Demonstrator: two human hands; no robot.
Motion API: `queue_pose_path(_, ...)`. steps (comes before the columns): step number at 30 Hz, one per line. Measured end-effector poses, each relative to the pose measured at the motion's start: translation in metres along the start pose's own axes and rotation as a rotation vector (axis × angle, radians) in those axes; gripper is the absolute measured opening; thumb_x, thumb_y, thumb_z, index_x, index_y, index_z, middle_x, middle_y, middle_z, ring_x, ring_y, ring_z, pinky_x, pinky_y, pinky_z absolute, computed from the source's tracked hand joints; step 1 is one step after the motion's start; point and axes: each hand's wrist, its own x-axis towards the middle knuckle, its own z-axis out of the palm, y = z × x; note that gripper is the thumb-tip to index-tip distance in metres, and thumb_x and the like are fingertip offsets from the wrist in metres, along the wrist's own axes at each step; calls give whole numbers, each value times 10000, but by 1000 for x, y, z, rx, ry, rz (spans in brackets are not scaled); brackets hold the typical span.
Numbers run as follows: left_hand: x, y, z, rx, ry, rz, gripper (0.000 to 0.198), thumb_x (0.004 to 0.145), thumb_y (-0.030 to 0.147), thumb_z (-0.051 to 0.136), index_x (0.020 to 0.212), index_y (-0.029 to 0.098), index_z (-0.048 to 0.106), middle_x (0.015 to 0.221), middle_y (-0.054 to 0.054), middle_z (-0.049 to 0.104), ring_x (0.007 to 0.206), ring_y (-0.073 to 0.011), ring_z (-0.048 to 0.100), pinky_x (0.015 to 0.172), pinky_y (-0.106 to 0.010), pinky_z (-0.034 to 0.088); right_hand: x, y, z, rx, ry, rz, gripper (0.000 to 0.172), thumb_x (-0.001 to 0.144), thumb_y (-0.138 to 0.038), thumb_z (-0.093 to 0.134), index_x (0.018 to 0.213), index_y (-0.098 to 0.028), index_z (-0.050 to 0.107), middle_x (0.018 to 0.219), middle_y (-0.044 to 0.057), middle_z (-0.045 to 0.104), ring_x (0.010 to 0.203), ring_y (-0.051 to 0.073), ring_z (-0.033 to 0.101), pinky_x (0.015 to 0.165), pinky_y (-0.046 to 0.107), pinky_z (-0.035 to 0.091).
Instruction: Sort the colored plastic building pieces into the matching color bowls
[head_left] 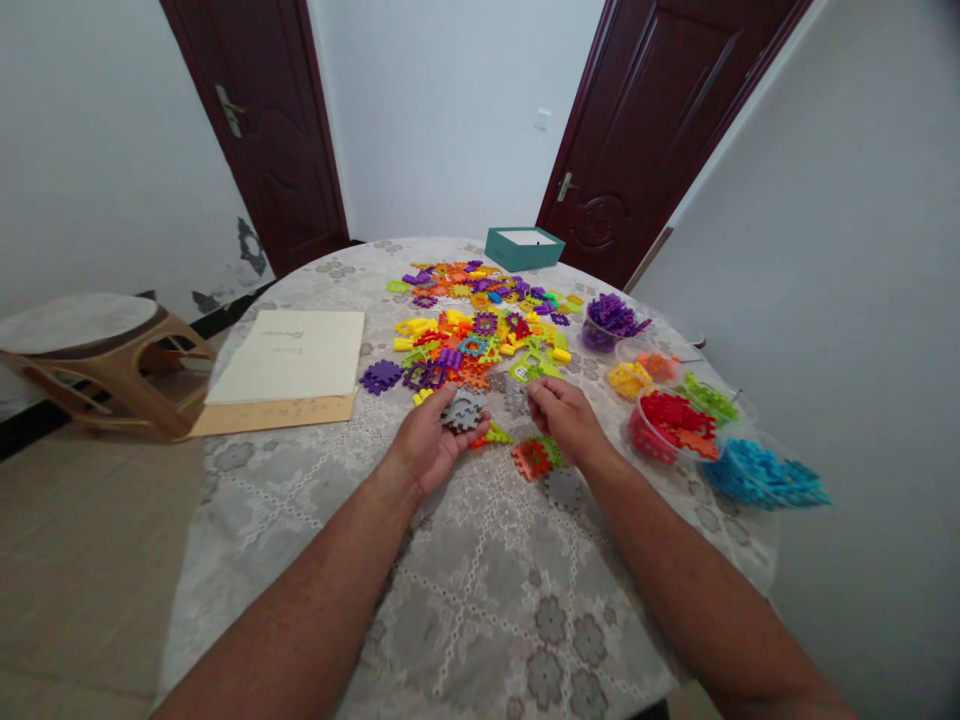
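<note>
My hands are apart, both on my side of the mixed heap. My left hand cradles a stack of grey pieces under its thumb; my right hand has its fingertips pinched by another grey piece – whether it's gripped, I can't tell. Right of the heap, bowls already hold purple, red and blue pieces by colour. Plenty looks left – the heap itself and a second spread beyond it.
</note>
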Motion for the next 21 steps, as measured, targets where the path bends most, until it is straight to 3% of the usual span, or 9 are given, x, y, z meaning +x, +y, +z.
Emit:
queue_pose_path(4, -5, -4, -1, 77, -136, 39, 191, 922, 267, 691, 1069, 147, 668, 1112, -138, 729, 885, -196, 723, 778, -326, 637, -11, -7, 21, 254, -149, 86, 342, 900, -556, 622, 847, -219, 602, 699, -35, 616, 483, 96, 459, 450, 223, 330)
queue_pose_path(7, -9, -6, 1, 148, -228, 52, 283, 847, 202, 773, 1105, 157, 665, 1112, -128, 730, 897, -184, 717, 814, -310, 624, -17, -10, 31, 241, -200, 87, 342, 897, -557, 631, 891, -215, 625, 724, -24, 657, 484, 96, 487, 442, 217, 355)
queue_pose_path(11, -12, -6, 3, 182, -215, 48, 262, 801, 104, 762, 1028, 156, 644, 987, -109, 729, 817, -171, 714, 775, -308, 625, -15, -5, 32, 192, -240, 69, 336, 907, -514, 607, 1056, -214, 639, 771, -11, 698, 503, 112, 526, 465, 224, 392)
queue_pose_path(13, -11, -5, 3, 167, -170, 36, 225, 803, 81, 730, 986, 164, 628, 1011, -128, 726, 868, -203, 732, 783, -346, 637, -8, 4, 24, 42, -153, -19, 328, 947, -455, 545, 1153, -216, 635, 877, 16, 733, 598, 138, 599, 560, 255, 472)
queue_pose_path(16, -8, -4, 0, 120, -90, 17, 187, 800, 55, 684, 915, 174, 599, 1001, -140, 717, 892, -250, 748, 782, -444, 655, 4, 21, 6, -420, 25, -234, 295, 986, -315, 483, 1188, -194, 661, 1122, 94, 740, 965, 210, 669, 885, 358, 520)
queue_pose_path(18, -6, -3, -1, 94, -55, 12, 175, 792, 45, 664, 883, 172, 584, 966, -137, 712, 865, -261, 753, 761, -470, 659, 10, 30, -4, -721, 43, -320, 303, 989, -248, 476, 1200, -163, 676, 1229, 139, 710, 1157, 254, 608, 1045, 408, 443)
queue_pose_path(21, -3, -4, -2, 80, -34, 15, 188, 775, 42, 651, 905, 163, 590, 960, -138, 716, 853, -263, 757, 744, -452, 663, 13, 33, -10, -955, -31, -331, 345, 992, -254, 505, 1282, -139, 653, 1275, 163, 686, 1211, 285, 559, 1089, 417, 394)
